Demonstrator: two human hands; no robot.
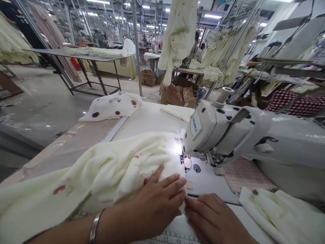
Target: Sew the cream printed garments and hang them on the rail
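Observation:
A pale yellow fabric piece [106, 169] with small reddish prints lies bunched across the sewing table. Its right edge runs under the lit needle area of a white sewing machine [203, 128]. On top of the fabric, my left hand [158, 200] rests with fingers stretched out toward the presser foot [182, 158], a short way in front of it. A silver bracelet [94, 227] circles the left wrist. My right hand [213, 215] is closed at the fabric's near right edge, thumb and fingers pinching it beside the left fingertips.
White spotted fabric [111, 105] lies at the table's far left corner. More pale cloth [284, 211] sits at the right. Measuring-tape markings [170, 235] run along the near edge. Behind stand a cardboard box [179, 93], a hanging garment [176, 37] and another table [50, 52].

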